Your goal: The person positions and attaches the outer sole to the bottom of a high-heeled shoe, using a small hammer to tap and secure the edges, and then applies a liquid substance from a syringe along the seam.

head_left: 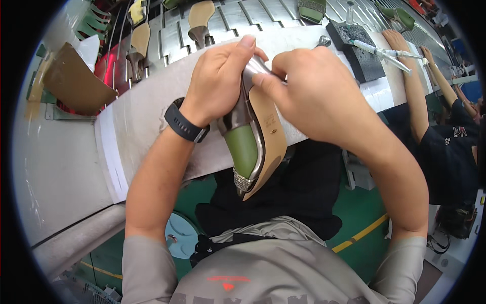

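A pointed high-heeled shoe (268, 119) is tilted in front of me, its toe down toward my lap and its tan sole facing right. Bronze metallic upper shows around a green section, and a glittering band crosses the toe. My left hand (220, 81), below a black wristband, wraps the back of the shoe from the left. On the other side, my right hand (314, 91) is closed at the shiny heel, with the thumb pressed against it. Its curled fingers hide most of the heel, so whether they also hold something small cannot be seen.
More shoes with tan soles (201, 15) lie on the slatted metal conveyor (228, 23) beyond the worktable (147, 106). Syringes (377, 49) rest on a black block (357, 55) at the right. A brown panel (76, 81) stands left; a co-worker's arm (415, 96) reaches in at right.
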